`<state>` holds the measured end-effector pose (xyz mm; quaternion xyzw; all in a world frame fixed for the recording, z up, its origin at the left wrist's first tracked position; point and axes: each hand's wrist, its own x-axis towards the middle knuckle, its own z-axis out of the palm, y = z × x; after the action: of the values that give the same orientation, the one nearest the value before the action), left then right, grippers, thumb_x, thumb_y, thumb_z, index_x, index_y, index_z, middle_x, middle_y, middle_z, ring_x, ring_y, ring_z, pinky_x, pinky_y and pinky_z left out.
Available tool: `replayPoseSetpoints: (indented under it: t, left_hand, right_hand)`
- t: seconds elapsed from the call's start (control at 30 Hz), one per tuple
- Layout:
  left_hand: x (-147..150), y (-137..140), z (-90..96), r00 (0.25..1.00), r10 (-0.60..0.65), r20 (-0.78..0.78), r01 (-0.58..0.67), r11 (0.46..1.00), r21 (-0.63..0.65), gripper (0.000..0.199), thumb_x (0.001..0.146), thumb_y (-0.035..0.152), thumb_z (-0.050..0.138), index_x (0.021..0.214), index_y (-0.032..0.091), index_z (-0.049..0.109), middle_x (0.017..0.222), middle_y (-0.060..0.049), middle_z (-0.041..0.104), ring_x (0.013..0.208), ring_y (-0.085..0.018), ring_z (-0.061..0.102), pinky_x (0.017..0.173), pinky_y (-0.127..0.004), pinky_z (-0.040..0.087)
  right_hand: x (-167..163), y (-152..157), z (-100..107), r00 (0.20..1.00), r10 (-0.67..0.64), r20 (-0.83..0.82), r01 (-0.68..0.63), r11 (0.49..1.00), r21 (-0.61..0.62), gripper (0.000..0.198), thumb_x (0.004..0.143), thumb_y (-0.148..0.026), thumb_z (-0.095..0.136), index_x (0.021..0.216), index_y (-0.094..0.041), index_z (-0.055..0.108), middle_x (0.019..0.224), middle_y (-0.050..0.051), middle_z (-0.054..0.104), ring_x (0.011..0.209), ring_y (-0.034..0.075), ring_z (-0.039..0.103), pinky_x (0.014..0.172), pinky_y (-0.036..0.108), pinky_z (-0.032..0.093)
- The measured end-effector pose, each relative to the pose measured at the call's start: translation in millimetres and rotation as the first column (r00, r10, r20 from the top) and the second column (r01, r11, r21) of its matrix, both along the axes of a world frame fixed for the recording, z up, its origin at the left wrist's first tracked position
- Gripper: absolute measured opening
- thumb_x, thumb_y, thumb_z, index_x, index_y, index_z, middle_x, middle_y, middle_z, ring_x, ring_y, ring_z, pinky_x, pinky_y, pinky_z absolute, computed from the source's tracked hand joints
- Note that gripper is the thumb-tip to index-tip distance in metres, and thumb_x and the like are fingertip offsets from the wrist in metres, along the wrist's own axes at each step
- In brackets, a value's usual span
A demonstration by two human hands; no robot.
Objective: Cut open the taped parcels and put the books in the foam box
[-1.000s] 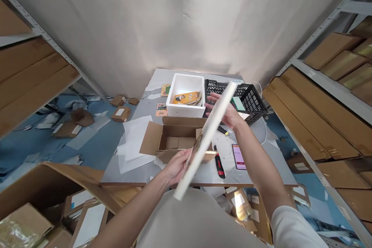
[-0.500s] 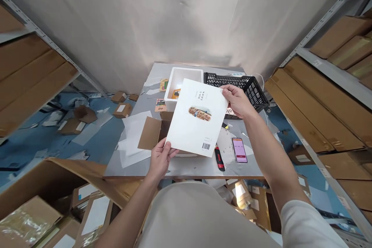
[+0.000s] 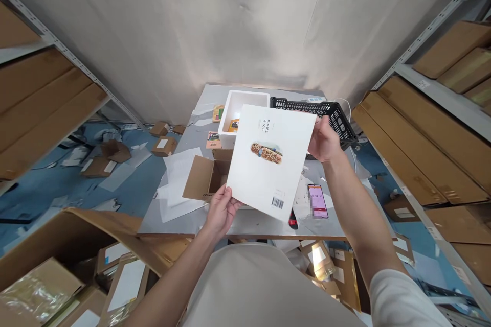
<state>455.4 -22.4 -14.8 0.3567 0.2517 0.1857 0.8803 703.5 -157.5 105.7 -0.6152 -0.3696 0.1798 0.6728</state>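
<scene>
A thin white book (image 3: 268, 173) is held up over the table, its back cover with a small picture and a barcode facing me. My left hand (image 3: 223, 210) pinches its lower left corner, thumb on top. At the upper right edge, my right hand (image 3: 325, 139) is closed on the cover. Behind the book's left side stands an open cardboard box (image 3: 199, 179), partly hidden. The book also covers most of a red and black utility knife (image 3: 293, 220); only its end shows.
On the table (image 3: 245, 222) stand a white foam box (image 3: 245, 96) and a black plastic crate (image 3: 337, 122). A phone (image 3: 318, 201) lies at right, paper sheets (image 3: 178, 168) at left. Small booklets (image 3: 213, 140) lie beside the foam box. Shelves of cartons (image 3: 418, 148) flank the table.
The book has shifted slightly right and toward me, its right side tilting nearer. My right hand has turned at the edge. More of the knife is now covered.
</scene>
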Motion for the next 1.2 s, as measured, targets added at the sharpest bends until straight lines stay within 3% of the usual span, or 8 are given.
replayPoseSetpoints:
  t: [0.1,0.2,0.37,0.5,0.63,0.77,1.03,1.2]
  left_hand:
    - [11,-8,6.1,0.983,-0.184,0.02,0.184,0.956,-0.228,0.018,0.075,0.027,0.068,0.089,0.016,0.065,0.079,-0.002,0.068,0.064,-0.008,0.061,0.062,-0.019,0.052]
    - [18,-17,10.9,0.908,-0.41,0.081,0.409,0.832,-0.374,0.017,0.078,0.022,0.064,0.093,0.016,0.067,0.067,0.0,0.063,0.053,-0.005,0.055,0.052,-0.014,0.046]
    - [17,-21,12.7,0.781,-0.619,0.083,0.614,0.737,-0.28,0.025,0.08,0.027,0.061,0.103,0.019,0.066,0.083,-0.007,0.068,0.073,-0.015,0.064,0.062,-0.024,0.05]
    - [5,-6,7.9,0.88,-0.462,0.108,0.474,0.848,-0.237,0.043,0.076,0.054,0.059,0.102,0.02,0.064,0.111,-0.013,0.065,0.107,-0.029,0.059,0.084,-0.045,0.05]
    - [-8,6,-6.7,0.996,-0.087,0.022,0.087,0.996,-0.014,0.052,0.066,0.062,0.065,0.095,0.019,0.061,0.094,-0.009,0.069,0.092,-0.026,0.066,0.083,-0.045,0.051]
    - [-14,1,-20.4,0.99,-0.019,-0.139,0.044,0.984,0.174,0.043,0.067,0.048,0.072,0.095,0.017,0.058,0.078,-0.003,0.07,0.073,-0.019,0.069,0.078,-0.037,0.053]
    - [-19,-8,-28.8,0.986,-0.037,-0.162,0.046,0.998,0.053,0.046,0.065,0.046,0.074,0.097,0.018,0.057,0.081,-0.003,0.072,0.068,-0.015,0.069,0.072,-0.029,0.054]
    - [-20,-4,-31.4,0.984,-0.036,-0.175,0.049,0.996,0.073,0.047,0.066,0.048,0.073,0.098,0.018,0.056,0.085,-0.005,0.072,0.074,-0.018,0.069,0.073,-0.032,0.054]
  right_hand:
    - [-1,11,2,0.995,0.037,0.095,-0.043,0.997,0.061,0.058,0.073,-0.067,0.055,0.117,-0.029,0.057,0.116,0.005,0.061,0.113,0.028,0.054,0.087,0.045,0.048]
    - [4,22,2,0.996,0.069,0.064,-0.071,0.997,0.024,0.062,0.065,-0.055,0.07,0.12,-0.031,0.053,0.116,0.004,0.061,0.107,0.024,0.057,0.086,0.042,0.049]
    - [8,21,3,0.988,0.012,-0.153,-0.026,0.996,-0.089,0.042,0.065,-0.049,0.072,0.094,-0.023,0.057,0.083,0.001,0.067,0.068,0.015,0.062,0.059,0.03,0.053]
    - [11,15,3,0.983,-0.058,-0.174,0.038,0.992,-0.118,0.037,0.064,-0.043,0.075,0.088,-0.021,0.058,0.079,0.001,0.068,0.064,0.014,0.062,0.055,0.027,0.053]
    - [21,8,-13,0.976,-0.087,-0.201,0.045,0.978,-0.205,0.032,0.066,-0.041,0.075,0.087,-0.021,0.06,0.072,0.0,0.067,0.056,0.012,0.06,0.045,0.023,0.049]
    - [23,-2,-36,0.963,-0.086,-0.255,0.01,0.959,-0.283,0.032,0.071,-0.047,0.069,0.089,-0.021,0.063,0.067,0.0,0.066,0.051,0.011,0.058,0.038,0.021,0.046]
    - [15,-13,-60,0.909,-0.075,-0.411,0.0,0.984,-0.18,0.039,0.074,-0.049,0.066,0.102,-0.021,0.063,0.082,0.002,0.071,0.061,0.012,0.065,0.051,0.025,0.056]
    - [17,-24,-62,0.885,0.032,-0.465,-0.145,0.967,-0.209,0.042,0.076,-0.044,0.066,0.111,-0.025,0.055,0.091,0.003,0.071,0.068,0.015,0.068,0.057,0.028,0.06]
